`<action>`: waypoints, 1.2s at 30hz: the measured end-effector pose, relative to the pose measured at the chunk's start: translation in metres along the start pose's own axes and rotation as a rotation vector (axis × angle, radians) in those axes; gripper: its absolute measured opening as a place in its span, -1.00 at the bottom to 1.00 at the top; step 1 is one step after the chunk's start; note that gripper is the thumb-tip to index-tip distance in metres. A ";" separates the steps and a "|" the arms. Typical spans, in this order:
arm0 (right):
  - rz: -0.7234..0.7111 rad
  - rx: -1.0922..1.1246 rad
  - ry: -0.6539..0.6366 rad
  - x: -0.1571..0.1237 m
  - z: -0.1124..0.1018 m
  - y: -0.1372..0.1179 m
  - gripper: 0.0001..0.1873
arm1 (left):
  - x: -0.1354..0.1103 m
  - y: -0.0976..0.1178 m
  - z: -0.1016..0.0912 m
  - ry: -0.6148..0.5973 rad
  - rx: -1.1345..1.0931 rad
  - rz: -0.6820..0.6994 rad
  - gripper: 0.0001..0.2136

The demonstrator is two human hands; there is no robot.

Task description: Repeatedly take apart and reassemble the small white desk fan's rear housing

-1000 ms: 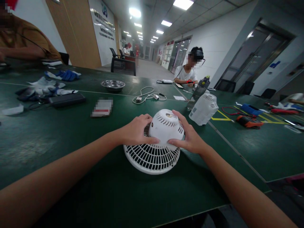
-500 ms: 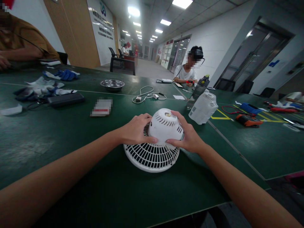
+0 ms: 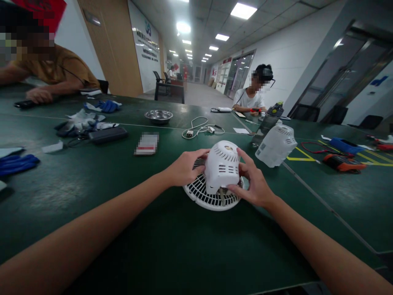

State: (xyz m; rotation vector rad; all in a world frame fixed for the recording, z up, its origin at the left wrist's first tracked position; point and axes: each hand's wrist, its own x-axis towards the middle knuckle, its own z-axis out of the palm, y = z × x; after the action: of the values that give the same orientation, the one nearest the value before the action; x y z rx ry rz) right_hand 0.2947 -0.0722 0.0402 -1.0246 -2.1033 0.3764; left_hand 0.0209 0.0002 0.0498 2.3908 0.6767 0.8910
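White motor housing (image 3: pixel 222 166) clasped from both sides.
The left hand (image 3: pixel 184 168) and right hand (image 3: pixel 256 186) each close a grip on it, tilted over the grille (image 3: pixel 208 197) lying on the green counter (image 3: pixel 123 229).

Bright ceiling panels (image 3: pixel 243 11), dim tabletop, edges warped.

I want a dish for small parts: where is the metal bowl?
In the head view, the metal bowl stands far across the green table, left of centre, between the blue gloves and the white cable.
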 end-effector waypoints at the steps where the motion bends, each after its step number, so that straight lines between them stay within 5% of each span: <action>1: 0.008 0.037 -0.008 0.000 0.001 -0.001 0.09 | -0.001 -0.001 -0.002 -0.026 -0.044 0.030 -0.38; 6: -0.065 -0.042 -0.010 0.004 -0.001 -0.003 0.10 | -0.004 -0.005 -0.005 -0.141 -0.164 0.104 0.09; 11: -0.121 -0.038 -0.015 0.005 -0.005 0.008 0.13 | -0.004 -0.003 0.004 -0.136 -0.090 0.065 0.29; 24: -0.050 0.073 -0.092 0.008 0.000 0.007 0.19 | -0.005 0.009 0.009 -0.014 0.038 0.109 0.13; 36: -0.037 0.082 -0.107 0.009 -0.003 0.002 0.11 | -0.007 0.013 0.005 -0.048 0.053 0.104 0.04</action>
State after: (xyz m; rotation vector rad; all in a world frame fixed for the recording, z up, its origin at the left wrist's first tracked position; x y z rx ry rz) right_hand 0.2948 -0.0643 0.0458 -0.9349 -2.1793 0.5048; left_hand 0.0236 -0.0148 0.0508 2.5060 0.5682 0.8648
